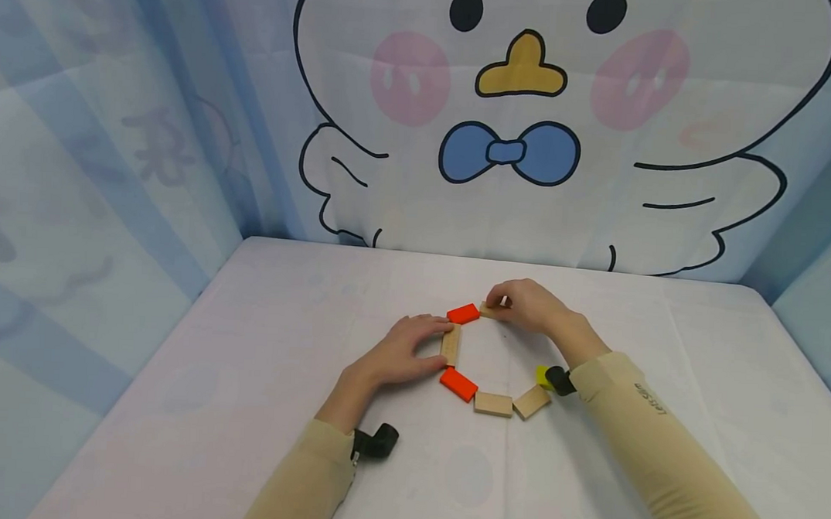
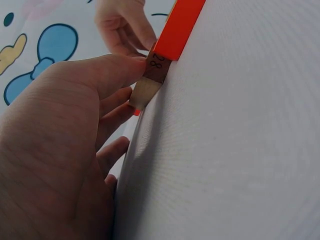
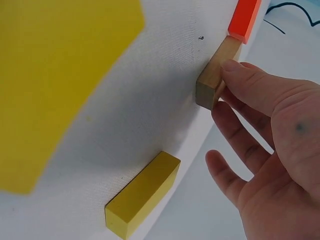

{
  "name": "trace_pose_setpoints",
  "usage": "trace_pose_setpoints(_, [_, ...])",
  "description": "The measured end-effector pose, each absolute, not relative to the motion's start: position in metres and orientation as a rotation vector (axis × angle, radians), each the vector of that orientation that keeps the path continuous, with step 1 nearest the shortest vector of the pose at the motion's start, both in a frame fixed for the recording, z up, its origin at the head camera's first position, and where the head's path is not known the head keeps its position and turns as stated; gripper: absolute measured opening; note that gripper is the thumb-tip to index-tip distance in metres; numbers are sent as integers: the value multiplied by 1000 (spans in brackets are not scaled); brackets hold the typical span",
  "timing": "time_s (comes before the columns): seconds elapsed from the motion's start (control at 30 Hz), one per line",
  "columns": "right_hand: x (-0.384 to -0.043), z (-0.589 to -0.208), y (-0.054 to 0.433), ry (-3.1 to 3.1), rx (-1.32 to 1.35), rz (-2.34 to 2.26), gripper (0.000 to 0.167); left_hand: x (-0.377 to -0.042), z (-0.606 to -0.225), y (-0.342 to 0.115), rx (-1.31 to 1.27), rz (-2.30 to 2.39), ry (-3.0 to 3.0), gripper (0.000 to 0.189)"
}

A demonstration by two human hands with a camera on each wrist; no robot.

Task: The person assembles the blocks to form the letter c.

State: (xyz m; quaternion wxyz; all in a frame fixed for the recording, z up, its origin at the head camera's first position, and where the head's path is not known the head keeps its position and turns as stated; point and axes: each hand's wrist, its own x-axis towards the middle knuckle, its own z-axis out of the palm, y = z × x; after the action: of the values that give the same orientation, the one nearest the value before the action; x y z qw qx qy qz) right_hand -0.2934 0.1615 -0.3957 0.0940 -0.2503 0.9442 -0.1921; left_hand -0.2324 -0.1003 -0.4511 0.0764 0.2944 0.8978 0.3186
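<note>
Small wooden blocks form part of a ring on the white table. On the ring's left side, my left hand (image 1: 406, 352) holds a plain wooden block (image 1: 450, 346) by its ends, between thumb and fingers. The number 28 shows on that block's end in the left wrist view. At the far side, my right hand (image 1: 530, 305) pinches another plain wooden block (image 3: 216, 75) between thumb and fingers. One end of it meets a red block (image 1: 463, 313). A second red block (image 1: 459, 384) lies at the near end of the left block.
Two more plain blocks, one (image 1: 493, 404) at the front and one (image 1: 531, 402) angled to its right, continue the ring. A yellow block (image 1: 543, 376) lies partly hidden by the right wrist camera. The right wrist view shows another yellow block (image 3: 142, 195). A printed curtain (image 1: 501, 209) hangs behind the table.
</note>
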Motion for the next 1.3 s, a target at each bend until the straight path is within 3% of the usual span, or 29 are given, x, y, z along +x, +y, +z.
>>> trace_pose_setpoints(0.77, [-290, -391, 166, 2801, -676, -602, 20, -233, -452, -99, 899, 954, 2693, 56])
trace_pose_setpoints(1.3, [-282, -382, 206, 2869, -634, -619, 24, -231, -451, -100, 918, 962, 2705, 56])
